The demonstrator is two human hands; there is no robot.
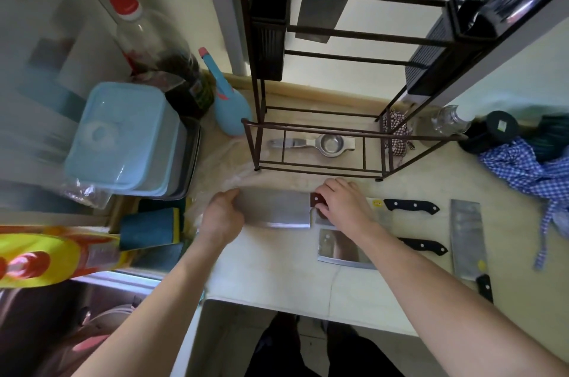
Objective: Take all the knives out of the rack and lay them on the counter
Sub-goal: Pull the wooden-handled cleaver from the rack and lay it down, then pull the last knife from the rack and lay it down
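Note:
A wide steel cleaver with a reddish-brown handle (277, 207) lies flat on the pale counter (277, 269), just in front of the dark metal rack (317, 142). My right hand (341, 201) is closed over its handle. My left hand (223, 216) rests on the blade's left end, fingers curled on its edge. To the right lie three more knives: a black-handled cleaver (409, 207), partly under my right arm, another black-handled cleaver (345, 249) below it, and a long cleaver (468, 238) lying lengthwise at far right.
A metal strainer (326, 142) lies on the rack's bottom shelf. Black holders with utensils hang higher up the rack. Blue lidded boxes (123, 136), bottles and a blue sprayer stand left. A blue checked cloth (523, 167) lies right. A sink (61, 330) is at lower left.

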